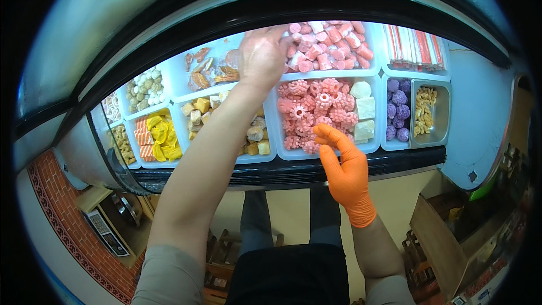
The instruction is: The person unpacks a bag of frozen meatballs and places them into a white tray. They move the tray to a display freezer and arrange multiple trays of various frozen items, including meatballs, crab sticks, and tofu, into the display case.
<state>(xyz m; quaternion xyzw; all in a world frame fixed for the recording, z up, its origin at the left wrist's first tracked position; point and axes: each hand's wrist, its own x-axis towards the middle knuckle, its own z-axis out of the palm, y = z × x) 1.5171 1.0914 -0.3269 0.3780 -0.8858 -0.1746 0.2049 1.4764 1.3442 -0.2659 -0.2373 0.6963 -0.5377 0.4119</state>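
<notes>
My left hand [263, 54] is bare and reaches across the freezer case, over the wall between two back trays. Its fingertips are beside cut pink sausage pieces [324, 53], and what they may grip is hidden. To its left lie frosty sliced brown pieces [201, 74]. An orange glove covers my right hand [345, 165], which hovers at the front edge of a white tray [283, 155]. Its thumb and fingers are apart with nothing between them. Beneath them are pink flower-cut sausages [315, 106], with white blocks [365, 108] along that tray's right side.
A black frame [271, 6] arches over the case. Purple balls [397, 110] and a metal pan [442, 114] of small brown pieces sit right, below striped sticks [415, 48]. Tofu-like cubes [255, 133] and yellow packets [163, 137] are left. A scale [106, 233] stands lower left.
</notes>
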